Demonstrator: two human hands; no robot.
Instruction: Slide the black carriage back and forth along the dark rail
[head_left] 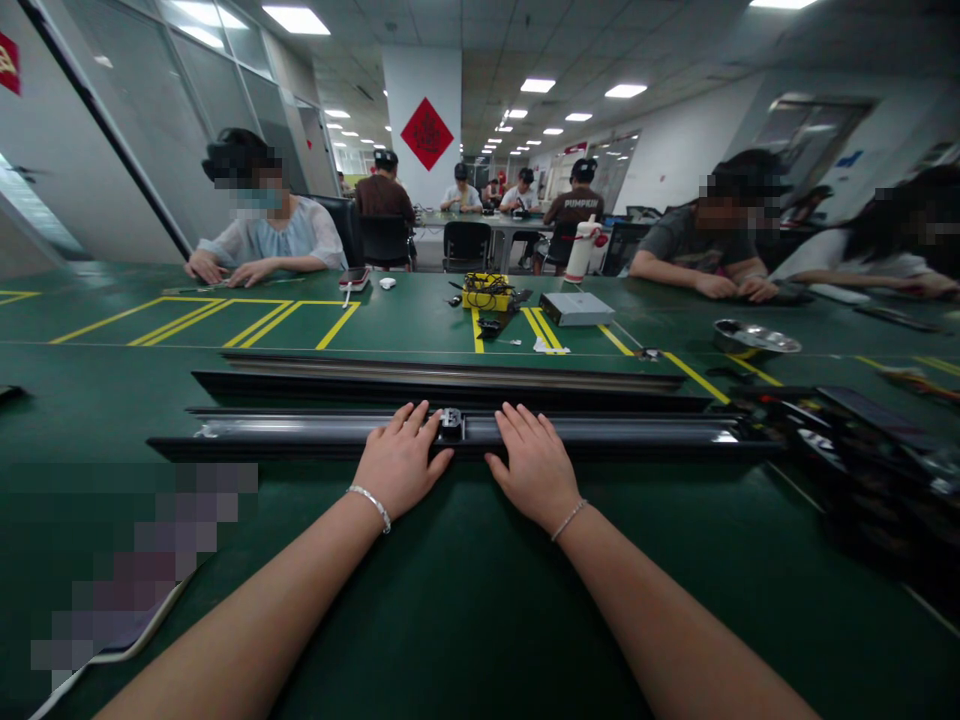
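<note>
A long black metal channel (285,430) lies crosswise on the green table in front of me. My left hand (401,455) rests flat over it, left of the middle, fingers stretched out. Just right of its fingertips, a small black and silver fitting (451,424) sits in the channel. My right hand (532,465) lies flat on the channel to the right of that fitting, its fingers also extended. Neither hand is closed round anything. Behind this channel lies a second long dark rail (322,385), parallel to it and apart from my hands.
A yellow box with black cables (487,292), a grey box (576,308) and a metal bowl (757,338) stand farther back. Dark parts (885,450) are piled at the right. A white cord (142,640) lies at the left. Other people sit across the table (420,330).
</note>
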